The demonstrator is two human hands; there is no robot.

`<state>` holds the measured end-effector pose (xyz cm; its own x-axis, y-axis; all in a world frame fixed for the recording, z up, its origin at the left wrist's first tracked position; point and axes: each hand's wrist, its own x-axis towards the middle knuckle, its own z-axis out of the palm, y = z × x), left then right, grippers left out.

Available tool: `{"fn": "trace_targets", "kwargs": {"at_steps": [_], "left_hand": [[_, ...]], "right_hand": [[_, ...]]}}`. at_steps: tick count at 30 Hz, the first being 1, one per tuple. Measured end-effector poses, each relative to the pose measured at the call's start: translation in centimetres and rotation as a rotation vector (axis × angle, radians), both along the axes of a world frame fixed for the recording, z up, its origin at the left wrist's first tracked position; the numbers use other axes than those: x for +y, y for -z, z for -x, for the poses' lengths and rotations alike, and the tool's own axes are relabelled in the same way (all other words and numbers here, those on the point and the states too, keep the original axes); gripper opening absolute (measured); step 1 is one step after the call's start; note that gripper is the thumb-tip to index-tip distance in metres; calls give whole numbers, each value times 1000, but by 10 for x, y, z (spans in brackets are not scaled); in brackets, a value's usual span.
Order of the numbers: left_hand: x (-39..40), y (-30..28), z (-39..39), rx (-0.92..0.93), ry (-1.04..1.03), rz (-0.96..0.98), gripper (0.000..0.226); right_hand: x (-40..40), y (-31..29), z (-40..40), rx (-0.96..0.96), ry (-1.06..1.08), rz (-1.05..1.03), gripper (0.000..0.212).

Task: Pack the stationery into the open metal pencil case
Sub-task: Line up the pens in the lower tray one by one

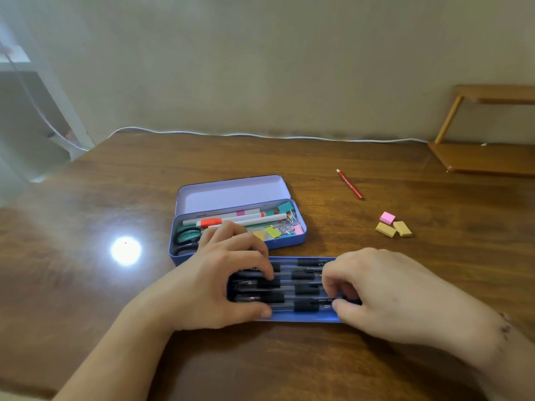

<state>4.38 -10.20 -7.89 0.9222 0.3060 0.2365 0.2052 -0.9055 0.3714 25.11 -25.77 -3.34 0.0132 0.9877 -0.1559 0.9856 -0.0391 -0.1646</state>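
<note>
— Where's the case?

— The case [240,224], a rounded lilac tin, sits open mid-desk [86,198] with its lid tipped back. Inside lie white markers [231,219], teal-handled scissors [188,234] and pastel clips [273,231].

— And the hands?

— Both rest on a flat blue tray [304,317] just in front of the case. It holds clear pens [301,290] with black rubbery sleeves, laid side by side. The left hand [228,282] lies over the tray's left end, fingers curled onto the pens, thumb on the near edge. The right hand [385,290] covers the right end, fingertips pressing down on the pens; whether either grip truly closes on a pen, I can't tell.

— Anything loose?

— A red pencil [349,184] lies apart on the glossy wood; nearer, three blocky erasers [393,224], one pink, two yellow, are clustered.
</note>
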Motion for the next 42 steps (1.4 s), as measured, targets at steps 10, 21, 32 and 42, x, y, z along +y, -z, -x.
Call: {"fn": "trace_targets", "kwargs": {"at_steps": [10,21,32,42], "left_hand": [[1,4,1,22,-46,-58,47],[4,7,2,17,-53,-51,49],[5,8,2,4,-39,-80,39],[6,9,1,-28,-64,-8,34]], "right_hand": [[7,-15,-49,395,288,-145,7],[127,47,-119,-236,772,-348,30],[-28,38,3,141,99,-509,8],[-26,62,25,211,27,-525,19]]}}
